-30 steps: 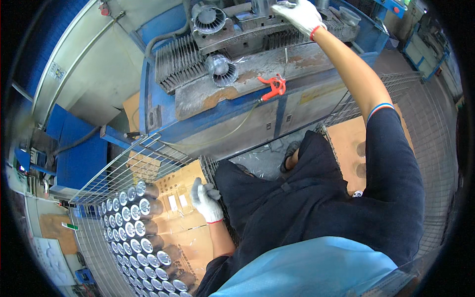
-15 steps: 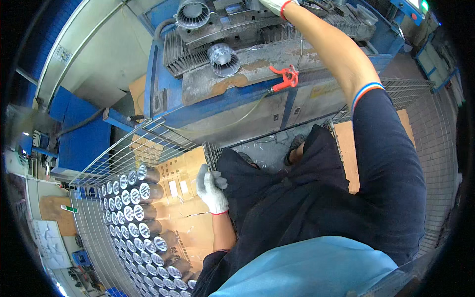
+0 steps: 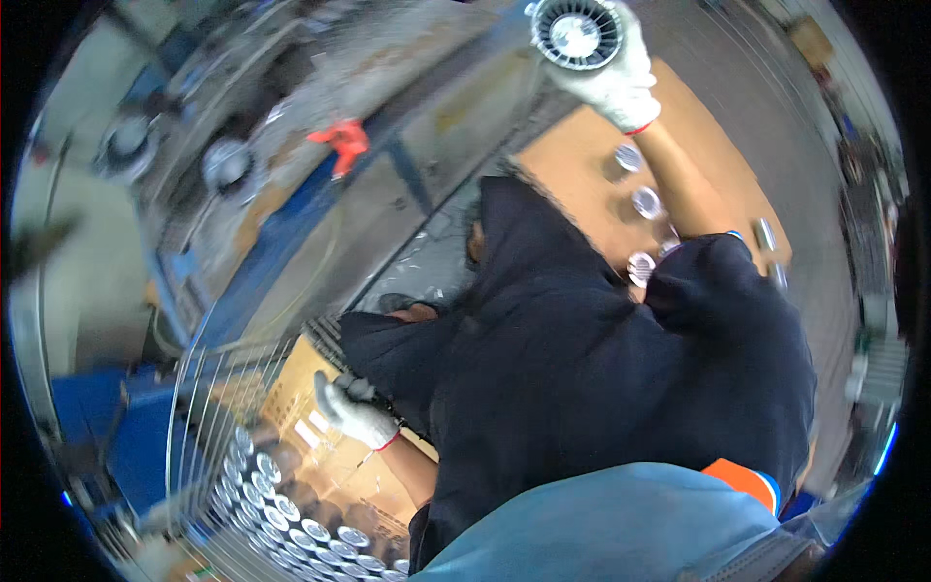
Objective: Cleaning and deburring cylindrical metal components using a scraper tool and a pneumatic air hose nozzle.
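Note:
My right hand [image 3: 621, 82], in a white glove, is raised at the top, closed around a round finned metal housing [image 3: 579, 35] with its slotted open end in view. Below that arm, several similar metal parts [image 3: 646, 202] stand or lie on a sheet of brown cardboard [image 3: 572, 145]. My left hand [image 3: 359, 415], gloved in white with grey on the fingers, is low on the left by the edge of a wire-mesh basket [image 3: 204, 388]. Its fingers are apart and no part is in it. Rows of round metal parts [image 3: 276, 517] fill the lower left of that basket.
A blue-framed machine bench [image 3: 388, 116] runs diagonally across the upper left, blurred. On it are a red trigger-handled air gun [image 3: 344, 145] and two finned housings, one of them [image 3: 230, 167] nearer. Blue panels [image 3: 87, 417] stand at the left.
The view has swung to the right. My right hand has come away from the bench and now holds a finned housing above the right-hand cardboard. My left hand stays by the basket edge.

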Available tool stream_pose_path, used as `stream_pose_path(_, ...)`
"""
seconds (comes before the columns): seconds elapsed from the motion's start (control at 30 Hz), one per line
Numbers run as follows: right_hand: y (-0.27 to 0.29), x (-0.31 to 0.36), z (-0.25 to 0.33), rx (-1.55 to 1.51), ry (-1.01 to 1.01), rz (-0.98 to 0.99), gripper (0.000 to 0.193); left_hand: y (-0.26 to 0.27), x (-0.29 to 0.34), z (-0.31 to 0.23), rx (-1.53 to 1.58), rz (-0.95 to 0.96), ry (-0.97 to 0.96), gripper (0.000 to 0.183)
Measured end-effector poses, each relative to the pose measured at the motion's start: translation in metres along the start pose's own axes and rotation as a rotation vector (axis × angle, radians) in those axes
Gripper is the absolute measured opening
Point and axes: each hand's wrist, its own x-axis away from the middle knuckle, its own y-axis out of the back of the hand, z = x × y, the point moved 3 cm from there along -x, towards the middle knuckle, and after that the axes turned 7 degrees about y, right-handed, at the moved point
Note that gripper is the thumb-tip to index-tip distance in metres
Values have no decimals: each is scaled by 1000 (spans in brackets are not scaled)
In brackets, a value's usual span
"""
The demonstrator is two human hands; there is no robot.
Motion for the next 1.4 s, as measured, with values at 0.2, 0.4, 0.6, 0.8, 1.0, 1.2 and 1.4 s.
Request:
stream_pose_path(0.2, 90, 126, -28, 607, -63, -95, 98, -54, -5, -4, 18, 152, 28, 47)
stream_pose_path(0.4, 108, 167, -34, 487, -162, -60, 92, -106, 9, -26, -3, 206, -62, 46)
stream_pose_path(0.6, 114, 182, -35, 389, -249, 0, 91, -163, -8, -60, -325, 197, -449, 60)
stream_pose_path(0.8, 116, 212, -85, 414, -326, -137, 104, -277, -22, -123, -1122, -122, -1295, 110)
stream_pose_path(1.0, 130, 247, -107, 450, -580, -167, 96, -322, -73, -97, -1194, -207, -1344, 71)
stream_pose_path(1.2, 144, 273, -94, 356, -730, -131, 98, -344, 5, -86, -506, 518, -1219, 46)
stream_pose_path(1.4, 148, 312, -128, 603, -981, -16, 105, -428, 164, -21, -1167, 1450, -988, 48)
